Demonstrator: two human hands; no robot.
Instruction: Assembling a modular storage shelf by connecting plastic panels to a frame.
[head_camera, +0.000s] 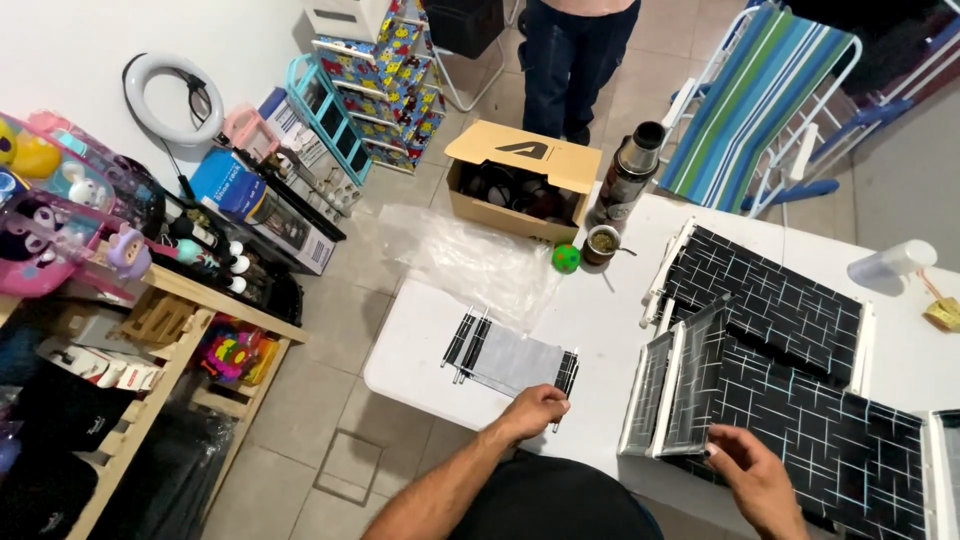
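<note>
Here, at the white table (600, 320), the person leans over the near edge with both arms out. The left hand (535, 408) rests with fingers curled down on the near corner of a grey sheet (512, 362), which lies flat near the table's front left, with thin black rods (468, 343) laid along its left side and a few more at its right end. Whether the fingers actually pinch the sheet or just press on it, I cannot tell from where I stand.

The right hand (752, 472) is half open, fingers bent, its tips touching the lower edge of a white-framed dark panel (672, 385) (black with a pale brick-line pattern) that stands tilted up from a larger stack of black patterned panels (800, 400) covering the right side of the table.

Further back on the table sit a small green ball (566, 258), a round cup with a metal straw (603, 243), and a steel flask (628, 175) upright just beside it. A crumpled clear plastic bag (470, 262) hangs over the far left edge, near an open cardboard box (522, 180) on the tiled floor. Another person's legs (570, 60) stand behind the box.
</note>
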